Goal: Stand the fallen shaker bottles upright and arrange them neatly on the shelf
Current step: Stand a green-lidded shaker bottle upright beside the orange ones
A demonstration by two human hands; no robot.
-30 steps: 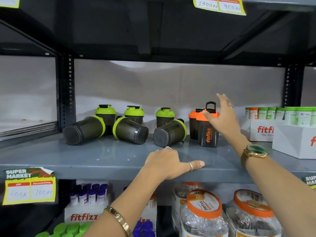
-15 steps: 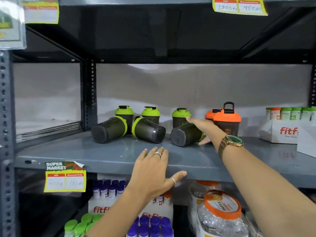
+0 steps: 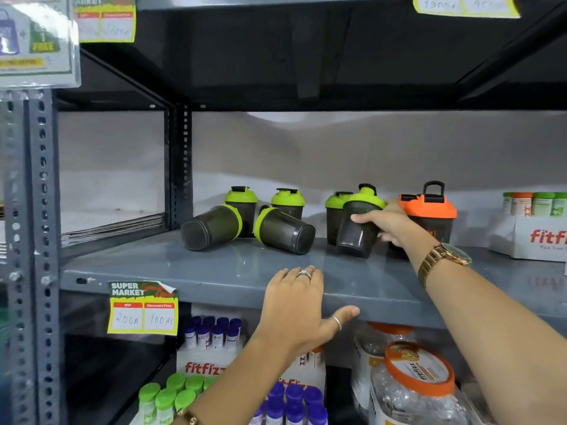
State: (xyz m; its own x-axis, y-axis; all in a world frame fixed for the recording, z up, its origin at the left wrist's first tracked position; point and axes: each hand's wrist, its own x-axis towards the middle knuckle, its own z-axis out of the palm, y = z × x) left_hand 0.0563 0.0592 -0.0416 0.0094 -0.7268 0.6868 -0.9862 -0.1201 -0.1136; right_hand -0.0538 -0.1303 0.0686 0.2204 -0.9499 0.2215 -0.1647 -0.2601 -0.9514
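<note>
Grey steel shelf (image 3: pixel 214 271) carries the shaker bottles, with a white Fitfizz box (image 3: pixel 534 240) at its right end. Two green-lidded shakers lie on their sides toward the left: one (image 3: pixel 210 227) with its base facing the camera, another (image 3: pixel 283 230) just right of it. Three green-lidded shakers (image 3: pixel 242 200) stand upright behind them, and an orange-lidded shaker (image 3: pixel 429 211) stands at the right. The right hand (image 3: pixel 388 223) is wrapped around a tilted green-lidded shaker (image 3: pixel 359 228), its base near the shelf, its lid leaning right. The left hand (image 3: pixel 299 308) lies flat, fingers spread, on the shelf's front edge, holding nothing. A gold watch (image 3: pixel 445 259) sits on the right wrist.
</note>
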